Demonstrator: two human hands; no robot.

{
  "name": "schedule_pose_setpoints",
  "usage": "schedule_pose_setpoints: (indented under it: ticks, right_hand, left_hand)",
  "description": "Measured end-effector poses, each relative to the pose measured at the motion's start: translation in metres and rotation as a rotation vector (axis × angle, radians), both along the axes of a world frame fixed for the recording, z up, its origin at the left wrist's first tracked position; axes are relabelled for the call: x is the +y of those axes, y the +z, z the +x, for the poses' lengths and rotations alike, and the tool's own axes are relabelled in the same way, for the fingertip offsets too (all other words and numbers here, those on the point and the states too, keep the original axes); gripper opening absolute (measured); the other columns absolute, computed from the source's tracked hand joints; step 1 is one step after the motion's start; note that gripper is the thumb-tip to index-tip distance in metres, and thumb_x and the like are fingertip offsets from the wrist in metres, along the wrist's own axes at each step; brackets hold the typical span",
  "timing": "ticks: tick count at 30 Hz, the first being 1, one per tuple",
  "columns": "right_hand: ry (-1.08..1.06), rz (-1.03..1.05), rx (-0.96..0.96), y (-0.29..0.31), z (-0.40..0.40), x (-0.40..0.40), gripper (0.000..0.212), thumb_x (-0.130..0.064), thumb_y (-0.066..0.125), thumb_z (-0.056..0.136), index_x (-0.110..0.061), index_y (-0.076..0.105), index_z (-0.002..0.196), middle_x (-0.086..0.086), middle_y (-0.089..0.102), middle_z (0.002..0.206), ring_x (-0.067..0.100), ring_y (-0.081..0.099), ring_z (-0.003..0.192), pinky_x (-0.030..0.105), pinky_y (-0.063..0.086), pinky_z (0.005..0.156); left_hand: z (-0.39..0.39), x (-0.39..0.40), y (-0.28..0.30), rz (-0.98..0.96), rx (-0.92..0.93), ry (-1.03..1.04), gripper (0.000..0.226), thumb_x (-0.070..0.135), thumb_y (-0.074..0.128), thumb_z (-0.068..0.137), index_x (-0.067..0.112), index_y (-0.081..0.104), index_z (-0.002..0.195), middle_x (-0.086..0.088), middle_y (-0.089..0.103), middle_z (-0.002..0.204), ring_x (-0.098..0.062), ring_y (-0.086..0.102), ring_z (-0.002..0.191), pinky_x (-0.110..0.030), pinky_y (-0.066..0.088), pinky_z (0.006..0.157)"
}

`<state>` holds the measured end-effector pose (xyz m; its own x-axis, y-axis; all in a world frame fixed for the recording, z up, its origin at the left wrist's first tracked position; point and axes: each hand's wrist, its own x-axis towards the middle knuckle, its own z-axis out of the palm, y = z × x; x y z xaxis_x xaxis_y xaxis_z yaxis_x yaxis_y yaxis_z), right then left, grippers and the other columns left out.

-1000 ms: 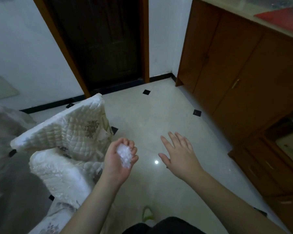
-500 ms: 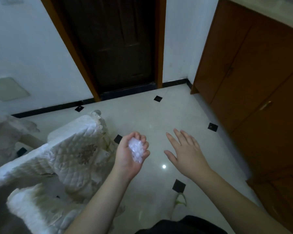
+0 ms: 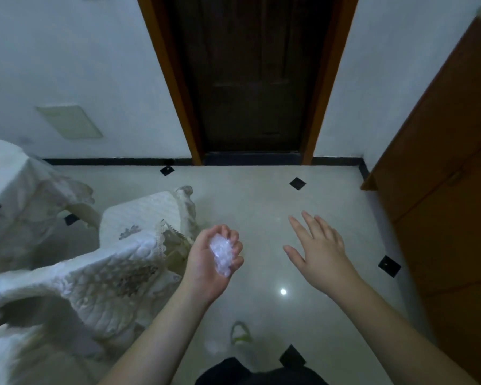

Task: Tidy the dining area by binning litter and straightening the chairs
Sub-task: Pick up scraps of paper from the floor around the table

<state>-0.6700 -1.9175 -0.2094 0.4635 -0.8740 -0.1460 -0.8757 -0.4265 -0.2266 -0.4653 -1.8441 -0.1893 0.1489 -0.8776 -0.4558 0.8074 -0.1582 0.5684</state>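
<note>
While the head view looks down at a pale tiled floor [image 3: 261, 207], the left hand [image 3: 210, 262] is cupped palm-up, fingers curled round a crumpled wad of clear plastic litter [image 3: 221, 255]. The right hand [image 3: 318, 252] hovers just right of it with fingers spread, holding nothing. Two chairs with white quilted covers stand at left: one near [image 3: 100, 276], tilted toward the viewer, one farther left [image 3: 14, 190]. A dark door [image 3: 252, 79] lies far ahead and a wooden cabinet [image 3: 450, 176] fills the right edge. No bin is in view. To do this step well, the curled fingers should probably keep the springy wad enclosed until a bin is found, with the free hand ready to lift any lid.
</note>
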Motion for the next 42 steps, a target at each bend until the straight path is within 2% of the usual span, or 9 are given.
schedule_pose_setpoints:
  ticks: [6,10,15,20,32,36,42]
  right_hand:
    - [0.194,-0.085,0.006,-0.005,0.084,-0.085,0.063,-0.056,0.027,0.097,-0.033,0.005,0.151,0.002,0.005,0.16,0.023,0.001,0.146,0.039,-0.002,0.116]
    - [0.227,-0.076,0.034,-0.003,0.13,-0.135,0.064,-0.057,0.027,0.096,-0.033,0.002,0.151,0.001,0.003,0.16,0.023,0.002,0.146,0.04,-0.002,0.116]
    - [0.232,-0.087,0.011,0.0,0.172,-0.195,0.065,-0.057,0.027,0.096,-0.034,0.001,0.151,0.001,0.003,0.16,0.023,0.001,0.146,0.039,-0.003,0.115]
    - [0.239,-0.063,-0.004,-0.003,0.196,-0.255,0.065,-0.056,0.028,0.096,-0.033,0.003,0.151,0.001,0.005,0.16,0.023,0.002,0.146,0.038,-0.003,0.115]
    - [0.377,-0.026,-0.009,-0.011,0.25,-0.445,0.066,-0.059,0.024,0.095,-0.035,-0.004,0.15,-0.001,-0.002,0.16,0.021,-0.001,0.146,0.037,-0.002,0.115]
    - [0.479,-0.019,-0.035,0.001,0.271,-0.5,0.065,-0.055,0.027,0.096,-0.032,0.002,0.151,0.0,0.0,0.16,0.022,-0.001,0.146,0.037,-0.005,0.113]
    - [0.58,0.006,-0.08,0.013,0.327,-0.543,0.064,-0.055,0.028,0.097,-0.033,0.002,0.151,-0.002,0.0,0.16,0.021,-0.002,0.146,0.038,-0.001,0.115]
  left_hand:
    - [0.061,-0.073,0.005,-0.075,-0.009,0.08,0.019,0.023,0.045,0.087,0.015,0.048,0.069,-0.002,0.046,0.065,-0.013,0.042,0.051,-0.021,0.031,0.04]
    - [0.106,-0.121,0.012,-0.061,0.018,0.175,0.017,0.025,0.049,0.082,0.016,0.049,0.068,-0.002,0.045,0.066,-0.013,0.041,0.052,-0.021,0.029,0.042]
    - [0.15,-0.173,0.019,-0.064,-0.038,0.146,0.018,0.022,0.048,0.085,0.015,0.049,0.068,-0.003,0.044,0.069,-0.014,0.04,0.054,-0.022,0.029,0.042]
    - [0.185,-0.227,0.02,-0.081,-0.022,0.216,0.018,0.024,0.048,0.086,0.015,0.05,0.07,-0.002,0.044,0.069,-0.014,0.04,0.054,-0.021,0.03,0.043]
    - [0.208,-0.409,0.03,-0.029,-0.049,0.346,0.018,0.024,0.053,0.085,0.014,0.053,0.071,-0.004,0.05,0.068,-0.013,0.044,0.055,-0.021,0.033,0.045]
    - [0.221,-0.443,0.03,-0.052,-0.068,0.406,0.018,0.024,0.051,0.086,0.013,0.052,0.072,-0.004,0.048,0.068,-0.013,0.044,0.054,-0.021,0.033,0.044]
    - [0.251,-0.468,0.023,-0.004,-0.107,0.543,0.015,0.022,0.053,0.078,0.016,0.053,0.064,-0.001,0.048,0.064,-0.012,0.043,0.05,-0.02,0.031,0.041]
